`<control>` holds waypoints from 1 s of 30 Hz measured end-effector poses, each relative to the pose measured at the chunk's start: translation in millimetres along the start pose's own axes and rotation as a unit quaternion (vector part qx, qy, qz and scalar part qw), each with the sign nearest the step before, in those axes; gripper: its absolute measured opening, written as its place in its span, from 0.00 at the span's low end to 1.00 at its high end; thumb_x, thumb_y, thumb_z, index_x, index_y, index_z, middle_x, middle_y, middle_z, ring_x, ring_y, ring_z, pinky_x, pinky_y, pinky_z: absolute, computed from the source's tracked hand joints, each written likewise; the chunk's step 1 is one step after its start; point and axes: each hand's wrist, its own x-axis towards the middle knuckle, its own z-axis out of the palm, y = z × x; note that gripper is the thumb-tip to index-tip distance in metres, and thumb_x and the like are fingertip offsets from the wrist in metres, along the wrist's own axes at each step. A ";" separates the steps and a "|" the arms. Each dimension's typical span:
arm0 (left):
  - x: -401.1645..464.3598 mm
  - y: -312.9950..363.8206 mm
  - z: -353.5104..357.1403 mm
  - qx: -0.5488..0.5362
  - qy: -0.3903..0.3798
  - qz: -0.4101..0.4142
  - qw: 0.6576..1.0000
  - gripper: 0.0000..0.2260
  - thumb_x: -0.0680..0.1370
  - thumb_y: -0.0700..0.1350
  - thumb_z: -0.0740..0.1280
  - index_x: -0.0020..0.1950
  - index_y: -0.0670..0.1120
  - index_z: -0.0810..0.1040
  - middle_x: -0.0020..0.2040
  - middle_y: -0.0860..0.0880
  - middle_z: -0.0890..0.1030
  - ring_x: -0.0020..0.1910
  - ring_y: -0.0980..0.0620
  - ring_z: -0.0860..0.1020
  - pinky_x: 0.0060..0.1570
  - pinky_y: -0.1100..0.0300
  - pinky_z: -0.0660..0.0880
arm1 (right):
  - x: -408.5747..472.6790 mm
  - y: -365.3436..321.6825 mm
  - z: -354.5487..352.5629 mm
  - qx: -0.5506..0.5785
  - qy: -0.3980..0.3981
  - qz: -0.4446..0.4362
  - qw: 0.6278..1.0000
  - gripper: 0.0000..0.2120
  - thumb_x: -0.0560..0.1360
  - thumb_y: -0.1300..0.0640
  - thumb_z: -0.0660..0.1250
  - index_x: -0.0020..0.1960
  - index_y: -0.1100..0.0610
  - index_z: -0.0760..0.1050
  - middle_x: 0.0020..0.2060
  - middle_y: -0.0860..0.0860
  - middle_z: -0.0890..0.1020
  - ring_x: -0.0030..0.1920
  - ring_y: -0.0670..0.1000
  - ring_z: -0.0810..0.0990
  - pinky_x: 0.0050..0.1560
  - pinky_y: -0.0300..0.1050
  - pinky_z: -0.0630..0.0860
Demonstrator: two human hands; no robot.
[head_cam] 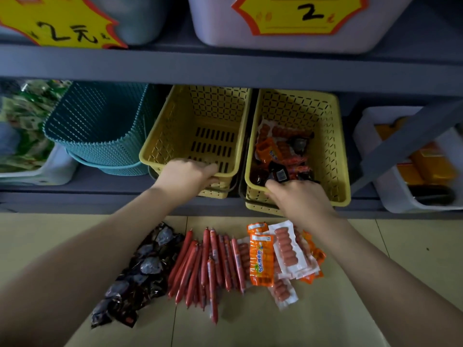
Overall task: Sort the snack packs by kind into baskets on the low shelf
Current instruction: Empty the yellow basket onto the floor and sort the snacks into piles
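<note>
Two yellow baskets stand side by side on the low shelf. My left hand [186, 175] grips the front rim of the left yellow basket [172, 126], which holds nothing. My right hand [298, 196] grips the front rim of the right yellow basket [335, 151], where mixed orange, red and black snack packs [280, 151] lie. On the floor in front lie three sorted piles: black packs [140, 274], long red sausage sticks [208, 266], and orange and clear sausage packs [280, 251].
A teal basket [100, 126] stands left of the yellow ones, beside a white bin of green packs [22, 131]. At right a white bin [390, 186] holds orange items. An upper shelf [225, 63] overhangs, carrying tubs with yellow price tags.
</note>
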 end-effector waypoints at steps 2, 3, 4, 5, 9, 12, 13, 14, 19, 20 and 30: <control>-3.8 3.5 3.6 -0.007 0.026 0.001 1.000 0.13 0.70 0.47 0.73 0.36 0.41 0.73 0.23 0.48 0.71 0.19 0.49 0.71 0.22 0.63 0.67 | 9.0 -1.1 -3.2 0.007 0.008 0.003 1.000 0.11 0.67 0.57 0.76 0.37 0.57 0.74 0.17 0.49 0.69 0.17 0.49 0.56 0.27 0.29 0.44; -2.9 5.9 4.3 -0.004 0.040 -0.003 0.999 0.12 0.71 0.46 0.73 0.36 0.41 0.74 0.24 0.47 0.72 0.20 0.49 0.72 0.24 0.62 0.69 | 11.5 -1.5 -3.4 0.012 0.008 -0.004 1.000 0.10 0.68 0.57 0.74 0.38 0.57 0.74 0.18 0.49 0.69 0.18 0.49 0.57 0.26 0.29 0.45; -0.8 8.3 5.3 -0.005 0.046 -0.017 0.999 0.10 0.71 0.45 0.72 0.38 0.41 0.75 0.25 0.46 0.74 0.22 0.47 0.74 0.27 0.59 0.71 | 11.9 -1.2 -2.9 0.018 0.005 -0.012 1.000 0.08 0.71 0.57 0.72 0.39 0.58 0.74 0.19 0.49 0.69 0.18 0.50 0.58 0.25 0.31 0.45; 5.3 9.4 6.0 -0.011 0.042 -0.040 0.998 0.09 0.73 0.45 0.71 0.42 0.40 0.76 0.29 0.45 0.76 0.27 0.44 0.77 0.33 0.55 0.73 | 9.9 0.1 -2.2 0.024 0.000 -0.019 1.000 0.07 0.73 0.56 0.70 0.41 0.58 0.74 0.20 0.49 0.69 0.19 0.50 0.59 0.25 0.32 0.45; 41.3 10.6 2.2 0.024 -0.031 -0.126 0.991 0.12 0.82 0.48 0.55 0.59 0.43 0.71 0.46 0.44 0.80 0.46 0.42 0.78 0.51 0.52 0.68 | -10.9 9.1 2.6 0.040 -0.015 -0.047 0.998 0.02 0.73 0.58 0.67 0.42 0.56 0.74 0.22 0.48 0.72 0.21 0.50 0.68 0.25 0.34 0.46; 53.0 12.3 2.2 0.036 -0.059 -0.128 0.989 0.13 0.82 0.47 0.55 0.61 0.42 0.70 0.49 0.43 0.80 0.49 0.42 0.77 0.55 0.51 0.67 | -24.9 5.1 -1.9 0.059 -0.012 -0.070 0.996 0.08 0.71 0.53 0.59 0.37 0.53 0.74 0.21 0.47 0.70 0.20 0.48 0.70 0.22 0.35 0.52; 54.7 10.3 2.5 0.035 -0.076 -0.132 0.988 0.13 0.82 0.47 0.55 0.61 0.41 0.70 0.51 0.42 0.79 0.52 0.41 0.76 0.57 0.50 0.66 | -28.8 1.6 -1.7 0.066 -0.011 -0.083 0.994 0.10 0.71 0.52 0.56 0.37 0.53 0.74 0.21 0.46 0.70 0.20 0.48 0.70 0.22 0.35 0.57; 53.5 7.8 4.2 0.032 -0.079 -0.135 0.987 0.13 0.81 0.46 0.57 0.62 0.41 0.69 0.54 0.41 0.78 0.55 0.40 0.75 0.59 0.48 0.65 | -33.1 -2.7 -0.7 0.073 -0.014 -0.096 0.993 0.11 0.72 0.51 0.55 0.37 0.52 0.74 0.21 0.46 0.70 0.20 0.47 0.69 0.21 0.36 0.60; 13.7 35.7 3.1 -0.094 0.238 -0.084 0.963 0.12 0.75 0.42 0.62 0.57 0.40 0.72 0.53 0.41 0.76 0.54 0.45 0.71 0.54 0.53 0.65 | -45.9 -15.4 4.1 0.097 0.013 -0.110 0.989 0.12 0.74 0.51 0.56 0.36 0.53 0.75 0.22 0.46 0.75 0.24 0.48 0.74 0.24 0.38 0.68; 4.7 51.1 -3.9 -0.200 0.216 -0.136 0.946 0.11 0.77 0.44 0.62 0.57 0.40 0.72 0.52 0.43 0.76 0.52 0.48 0.71 0.51 0.56 0.66 | -44.4 -15.6 3.3 0.095 0.025 -0.110 0.989 0.13 0.73 0.51 0.57 0.35 0.53 0.75 0.23 0.46 0.75 0.25 0.48 0.74 0.25 0.38 0.68; 25.7 87.4 -1.6 -0.444 -0.092 -0.360 0.816 0.09 0.77 0.44 0.62 0.57 0.48 0.72 0.47 0.45 0.79 0.45 0.44 0.78 0.41 0.54 0.76 | -49.4 -31.7 -5.5 0.118 -0.046 -0.204 0.971 0.18 0.69 0.37 0.62 0.47 0.48 0.80 0.45 0.44 0.83 0.55 0.49 0.77 0.65 0.43 0.63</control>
